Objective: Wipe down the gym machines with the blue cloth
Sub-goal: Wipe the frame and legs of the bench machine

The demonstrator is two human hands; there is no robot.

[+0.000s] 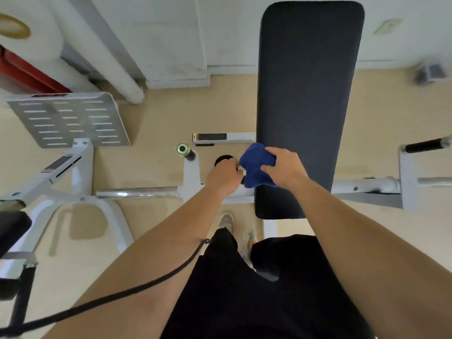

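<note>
While the right hand (pixel 285 167) is clutching the bunched blue cloth (pixel 254 165) in the air, just beside the left edge of the long black pad (pixel 308 106), no surface is being wiped. The left hand (pixel 223 177) is curling its fingers at the cloth's edge, above a black knob (pixel 223 159) on the white frame (pixel 190 172); whether it is pinching cloth or knob, I cannot tell. The cloth is probably being regathered; nothing is showing which machines are done.
</note>
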